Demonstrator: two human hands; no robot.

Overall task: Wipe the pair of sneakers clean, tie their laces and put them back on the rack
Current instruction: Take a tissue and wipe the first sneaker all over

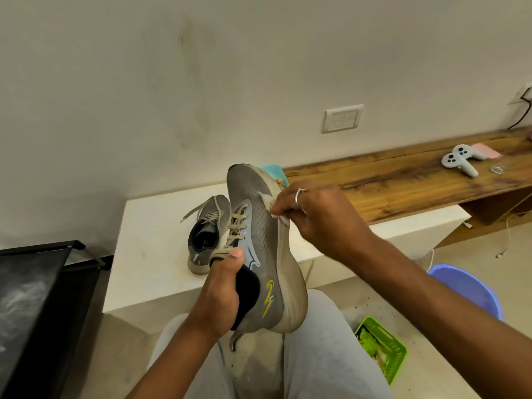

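Both hands are busy with one shoe, held up over the person's lap. The left hand (221, 289) grips a grey mesh sneaker with a yellow logo and a pale, grubby sole (264, 234) at its heel opening. The thumb lies up against the tongue and the fingers are hidden behind the black collar. The sneaker stands toe-up, its sole turned to the right. The right hand (313, 214), a ring on one finger, pinches a small white wipe (280, 218) and presses it to the sneaker's side where the upper meets the sole, above the left hand. Whether this shoe's laces (239, 223) are tied, I cannot tell.

Just beyond the left hand, the matching second grey sneaker (207, 234) sits on its sole on a low white worktop (144, 254), one lace trailing loose. Beyond the right hand runs a long wooden worktop (388, 180) carrying a pale game controller (460, 162). Below the right forearm, on the floor, are a purple plastic tub (472, 289) and a green plastic lattice basket (383, 347). Well to the left of the left hand stands a black-framed rack (43, 283).
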